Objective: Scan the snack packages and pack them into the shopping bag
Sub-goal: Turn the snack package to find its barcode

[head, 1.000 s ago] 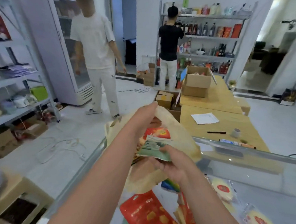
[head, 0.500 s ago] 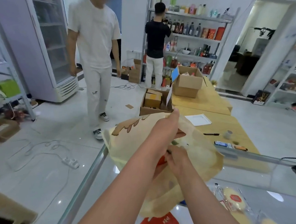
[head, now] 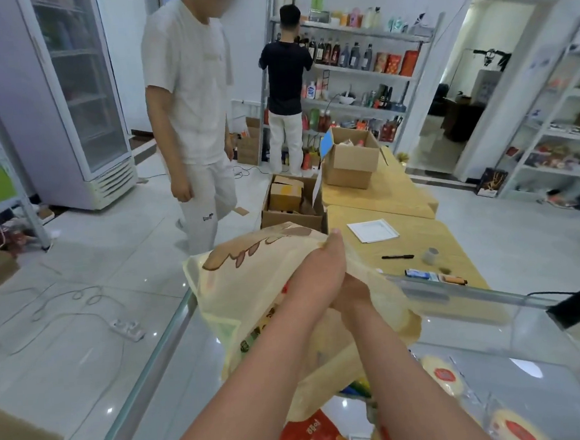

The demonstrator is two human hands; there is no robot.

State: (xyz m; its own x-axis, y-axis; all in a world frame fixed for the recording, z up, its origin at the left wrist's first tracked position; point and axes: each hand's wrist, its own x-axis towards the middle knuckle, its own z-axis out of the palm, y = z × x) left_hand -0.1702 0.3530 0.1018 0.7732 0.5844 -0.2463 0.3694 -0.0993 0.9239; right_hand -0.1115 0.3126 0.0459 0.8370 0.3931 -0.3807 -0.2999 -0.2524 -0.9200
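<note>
Left hand (head: 323, 269) raised at the mouth of the soft cream-yellow shopping bag with a brown leaf print (head: 252, 291), fingers pinching its upper rim and holding it up and open. Right hand (head: 352, 296) sunk past the wrist into the opening, fingers hidden by cloth and the left forearm, so impossible to tell whether clasping a package or already empty. Bag standing slumped on the glass counter top (head: 497, 360), thin and floppy, likely to fold shut unless kept taut at the rim; best taken at the hem or a handle rather than the sagging side. Snack packets probably light, crinkly and a little slippery, best pinched at a sealed edge. Waiting on the glass just beside the bag: red foil snack packet with yellow print (head: 310, 438) in front, clear-wrapped pale round cakes with red labels (head: 442, 376) to the right, a blue-and-yellow pack (head: 357, 388) half under the bag's base. Beyond the counter, wooden tables (head: 403, 239) with a sheet of white paper (head: 373, 230), a black pen (head: 397, 257) and an open cardboard box (head: 349, 160). A person in white clothes (head: 192, 123) standing near the counter's far side, another in a black shirt (head: 286, 82) at a shelf; neither in the way.
</note>
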